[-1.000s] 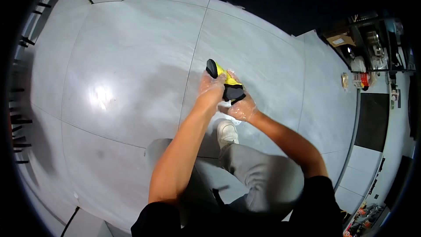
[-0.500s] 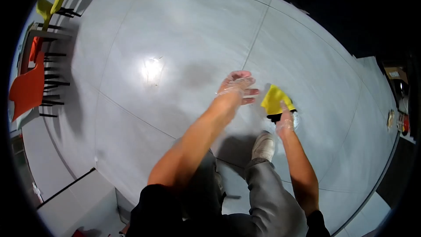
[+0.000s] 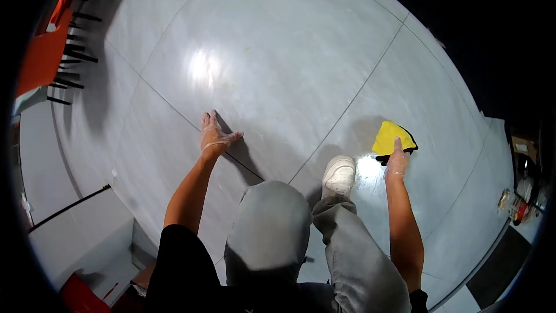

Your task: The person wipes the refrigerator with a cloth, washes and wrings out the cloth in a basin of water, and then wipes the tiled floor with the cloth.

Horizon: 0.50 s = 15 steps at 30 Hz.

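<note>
My right hand (image 3: 397, 161), in a thin clear glove, grips a yellow cloth with black edging (image 3: 391, 138). The cloth is folded and held low over the pale floor, to the right of my white shoe (image 3: 339, 177); whether it presses on the tile is hard to tell. Off to the left, my left hand (image 3: 215, 135) has its fingers spread and holds nothing. It is also in a clear glove and is at the grey tiled floor (image 3: 278, 75), close to a tile seam, casting a shadow beside it.
An orange chair (image 3: 46, 52) with black legs stands at the far left. A pale boxy unit (image 3: 81, 226) is at lower left, with a red item (image 3: 81, 295) beside it. Small packages (image 3: 518, 203) sit at the right edge. My bent knee (image 3: 269, 220) is in the foreground.
My left hand has moved left and down from near the middle, its fingers spreading. My right hand and the cloth appear farther right. The view has shifted and my knee has come up into sight.
</note>
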Motion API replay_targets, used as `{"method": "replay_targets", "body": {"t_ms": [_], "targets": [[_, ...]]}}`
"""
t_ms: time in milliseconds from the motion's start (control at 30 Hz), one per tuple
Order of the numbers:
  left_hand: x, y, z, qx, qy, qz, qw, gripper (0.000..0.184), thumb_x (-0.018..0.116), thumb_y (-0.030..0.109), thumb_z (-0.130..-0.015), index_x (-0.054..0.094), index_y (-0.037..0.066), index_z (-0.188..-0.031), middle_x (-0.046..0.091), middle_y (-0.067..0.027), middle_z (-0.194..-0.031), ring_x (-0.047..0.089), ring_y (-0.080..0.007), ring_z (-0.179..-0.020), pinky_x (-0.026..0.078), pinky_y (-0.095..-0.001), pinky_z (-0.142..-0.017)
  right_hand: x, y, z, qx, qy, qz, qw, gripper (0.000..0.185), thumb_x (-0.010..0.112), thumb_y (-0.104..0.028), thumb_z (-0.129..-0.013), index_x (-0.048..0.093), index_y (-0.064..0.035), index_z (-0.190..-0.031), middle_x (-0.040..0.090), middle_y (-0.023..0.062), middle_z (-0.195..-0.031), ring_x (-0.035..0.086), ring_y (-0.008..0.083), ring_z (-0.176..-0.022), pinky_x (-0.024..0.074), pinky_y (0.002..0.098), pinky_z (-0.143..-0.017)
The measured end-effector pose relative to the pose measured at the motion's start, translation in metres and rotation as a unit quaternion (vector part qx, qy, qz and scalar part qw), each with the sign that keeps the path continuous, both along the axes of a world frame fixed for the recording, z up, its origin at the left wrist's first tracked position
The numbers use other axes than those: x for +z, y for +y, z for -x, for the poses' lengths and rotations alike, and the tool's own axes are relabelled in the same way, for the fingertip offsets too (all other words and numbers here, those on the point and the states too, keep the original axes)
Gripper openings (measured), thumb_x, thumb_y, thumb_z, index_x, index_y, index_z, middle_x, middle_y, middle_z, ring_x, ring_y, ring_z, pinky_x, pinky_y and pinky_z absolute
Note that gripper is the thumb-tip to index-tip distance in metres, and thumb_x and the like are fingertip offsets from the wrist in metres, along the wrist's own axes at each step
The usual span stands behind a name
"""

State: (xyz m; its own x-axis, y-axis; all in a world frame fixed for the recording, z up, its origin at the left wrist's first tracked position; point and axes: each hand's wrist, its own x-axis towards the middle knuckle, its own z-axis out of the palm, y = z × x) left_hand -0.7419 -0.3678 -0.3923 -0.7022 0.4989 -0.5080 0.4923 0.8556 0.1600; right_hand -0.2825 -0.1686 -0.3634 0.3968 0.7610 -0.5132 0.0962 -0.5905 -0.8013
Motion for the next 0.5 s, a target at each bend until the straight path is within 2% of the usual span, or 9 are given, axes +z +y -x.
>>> {"method": "replay_targets", "body": {"t_ms": [100,200,300,333,367,433,467,500], "targets": [[-0.008,-0.012,0.003,0.004,-0.008,-0.052,0.999,0.128,0.097,0.045,-0.062,0.024,0.006,-0.161,0.017,-0.022,-0.168,0.014,-0.034,-0.157,0.022,-0.0396,-0.127,-0.015,0.012,0.007,0.038,-0.035,-0.019,0.998,0.048,0.064,-0.027,-0.102,0.055,0.0078,-0.133,0.064,0.0153,-0.127,0.063,0.0264,-0.111,0.0497,0.0368,-0.095],[-0.011,-0.019,0.006,-0.009,0.012,-0.106,0.994,0.107,0.093,0.039,-0.07,0.038,0.004,-0.154,0.026,-0.0233,-0.166,0.031,-0.0356,-0.152,0.031,-0.04,-0.122,-0.032,0.051,0.017,0.152,-0.161,-0.038,0.975,0.048,0.062,-0.029,-0.102,0.057,0.0097,-0.131,0.065,0.0161,-0.126,0.063,0.0276,-0.109,0.0495,0.038,-0.094],[-0.008,-0.033,0.017,0.089,-0.123,-0.236,0.96,0.075,0.086,0.033,-0.081,0.055,0.0,-0.14,0.037,-0.0255,-0.16,0.05,-0.0368,-0.138,0.042,-0.04,-0.113,-0.048,0.11,0.045,0.202,-0.154,-0.095,0.963,0.049,0.06,-0.03,-0.102,0.059,0.0106,-0.128,0.068,0.0163,-0.122,0.064,0.0282,-0.107,0.0494,0.0386,-0.094],[-0.017,-0.045,0.015,0.094,-0.084,-0.285,0.95,0.045,0.076,0.026,-0.092,0.064,-0.004,-0.123,0.059,-0.0251,-0.142,0.066,-0.0335,-0.118,0.052,-0.0394,-0.1,-0.052,0.134,0.058,0.233,-0.194,-0.088,0.949,0.048,0.059,-0.031,-0.102,0.061,0.0102,-0.127,0.068,0.017,-0.121,0.065,0.0287,-0.107,0.0497,0.0387,-0.094],[-0.008,-0.05,0.01,0.117,-0.124,-0.291,0.941,0.042,0.074,0.025,-0.093,0.065,-0.004,-0.122,0.063,-0.0233,-0.135,0.067,-0.0318,-0.116,0.053,-0.0386,-0.098,-0.058,0.162,0.072,0.263,-0.232,-0.081,0.933,0.048,0.059,-0.031,-0.101,0.062,0.0097,-0.126,0.069,0.0177,-0.12,0.065,0.0292,-0.107,0.0499,0.0388,-0.093],[0.022,-0.062,0.003,0.158,-0.21,-0.299,0.917,0.036,0.071,0.024,-0.097,0.066,-0.005,-0.119,0.071,-0.0197,-0.121,0.07,-0.0285,-0.111,0.054,-0.0369,-0.094,-0.091,0.217,0.106,0.336,-0.327,-0.137,0.872,0.048,0.06,-0.032,-0.099,0.065,0.0096,-0.122,0.071,0.0218,-0.116,0.067,0.0334,-0.105,0.051,0.0402,-0.092],[0.023,-0.076,0.0,0.125,-0.172,-0.307,0.928,0.03,0.068,0.021,-0.099,0.067,-0.004,-0.116,0.074,-0.014,-0.107,0.072,-0.0236,-0.102,0.056,-0.0342,-0.088,-0.102,0.233,0.134,0.375,-0.355,-0.149,0.843,0.046,0.059,-0.032,-0.098,0.066,0.0094,-0.118,0.071,0.0236,-0.115,0.068,0.0357,-0.105,0.0515,0.0418,-0.091],[0.026,-0.089,-0.001,0.144,-0.189,-0.3,0.924,0.029,0.067,0.021,-0.1,0.067,-0.003,-0.116,0.074,-0.0126,-0.107,0.071,-0.0217,-0.101,0.056,-0.0338,-0.089,-0.132,0.253,0.165,0.409,-0.404,-0.176,0.799,0.044,0.058,-0.033,-0.097,0.068,0.0078,-0.11,0.072,0.0245,-0.11,0.068,0.0387,-0.102,0.051,0.0454,-0.089]]}}
